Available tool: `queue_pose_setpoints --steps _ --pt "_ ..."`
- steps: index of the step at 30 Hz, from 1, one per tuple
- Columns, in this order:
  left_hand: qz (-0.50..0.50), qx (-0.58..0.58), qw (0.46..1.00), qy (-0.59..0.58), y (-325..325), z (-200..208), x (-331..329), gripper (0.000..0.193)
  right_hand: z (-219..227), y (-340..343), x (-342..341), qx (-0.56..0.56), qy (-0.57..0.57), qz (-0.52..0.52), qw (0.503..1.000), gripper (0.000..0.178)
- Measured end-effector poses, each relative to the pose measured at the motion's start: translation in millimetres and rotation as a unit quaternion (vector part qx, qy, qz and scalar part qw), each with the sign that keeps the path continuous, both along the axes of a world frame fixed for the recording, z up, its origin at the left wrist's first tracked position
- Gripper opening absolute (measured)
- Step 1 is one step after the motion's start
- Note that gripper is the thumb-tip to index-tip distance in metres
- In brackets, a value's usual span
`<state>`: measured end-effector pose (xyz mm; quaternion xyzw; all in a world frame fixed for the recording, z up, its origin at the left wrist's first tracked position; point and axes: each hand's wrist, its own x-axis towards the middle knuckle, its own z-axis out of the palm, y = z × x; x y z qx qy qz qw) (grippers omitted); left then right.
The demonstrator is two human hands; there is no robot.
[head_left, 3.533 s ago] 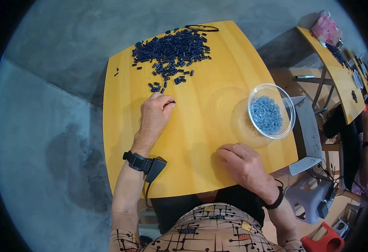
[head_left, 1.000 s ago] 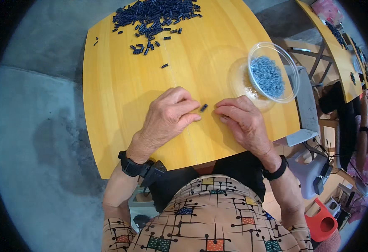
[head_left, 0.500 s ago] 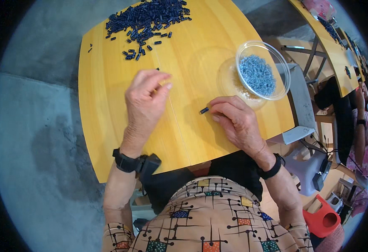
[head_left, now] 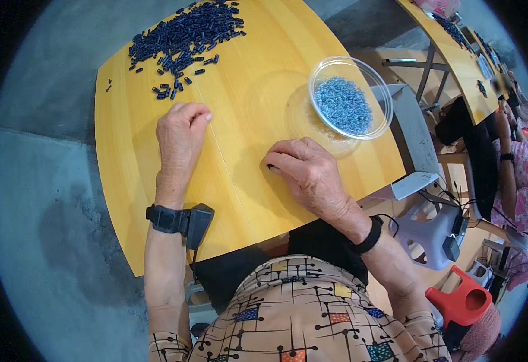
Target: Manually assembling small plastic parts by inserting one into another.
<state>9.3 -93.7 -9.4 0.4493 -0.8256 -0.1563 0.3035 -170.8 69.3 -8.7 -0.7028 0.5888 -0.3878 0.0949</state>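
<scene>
My right hand (head_left: pixel 309 172) is above the middle of the yellow table, thumb and fingers pinched around a small black cylinder (head_left: pixel 270 166) of which only the end shows. To its left, my left hand (head_left: pixel 180 136) is closed, thumb pressed to the bent forefinger; whatever sits between the fingertips is hidden. Just beyond that hand lie several loose black cylinders, spilling from a large heap of black cylinders (head_left: pixel 185 36) at the far left. Beyond my right hand stands a clear round bowl (head_left: pixel 386 96) filled with tiny shiny bluish-silver pieces (head_left: pixel 343 105), too small to name.
The yellow table (head_left: pixel 252 199) ends close in front of my body. A grey metal ledge (head_left: pixel 405 123) adjoins its right edge. Farther right are a lilac plastic stool (head_left: pixel 426 232), a red plastic stool (head_left: pixel 466 298) and another table (head_left: pixel 439 36), where a person in pink sits.
The whole scene has shifted slightly left in view. My left hand's fingers have closed into a pinch. My right fingers now cover most of the black cylinder, which stuck out before.
</scene>
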Motion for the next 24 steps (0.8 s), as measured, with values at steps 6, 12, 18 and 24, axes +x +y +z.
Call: queue_pose_setpoints --steps 6,12,18,24 --pt "-0.116 0.054 0.989 0.070 49.2 1.9 -29.2 0.009 -6.8 -4.2 1.7 -0.026 -0.063 -0.056 0.996 0.015" --pt "-0.164 -0.038 0.986 0.012 63.9 1.8 -31.9 0.012 -2.9 -1.6 1.0 -0.031 -0.078 -0.081 0.993 0.017" --pt "-0.167 -0.027 0.986 -0.003 63.4 8.6 -23.4 0.013 -3.2 1.8 1.8 -0.032 -0.086 -0.081 0.992 0.026" --pt "-0.166 0.005 0.986 -0.016 64.8 14.0 -19.4 0.012 2.8 14.9 2.1 -0.056 -0.065 -0.061 0.994 0.030"
